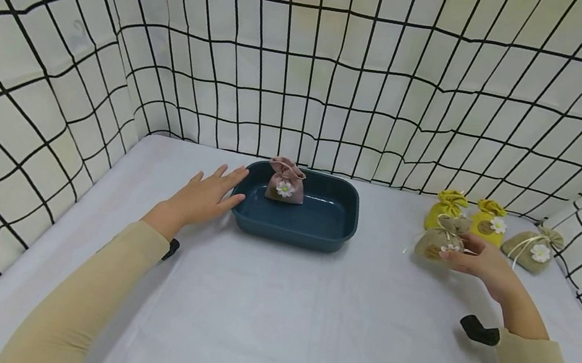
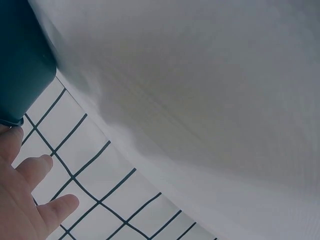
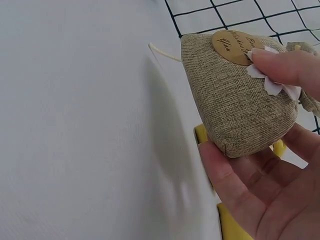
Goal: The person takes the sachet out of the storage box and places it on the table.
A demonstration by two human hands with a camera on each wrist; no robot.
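Our right hand (image 1: 473, 262) pinches the khaki pouch (image 1: 437, 241) at right of frame, while our left hand (image 1: 207, 194), fingers straight, touches the blue tray (image 1: 317, 232) at centre.

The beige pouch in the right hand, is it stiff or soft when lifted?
The beige pouch is woven cloth, so probably soft and yielding. The right hand pinches it with fingertips alone, so it seems light. The coarse weave should grip well.
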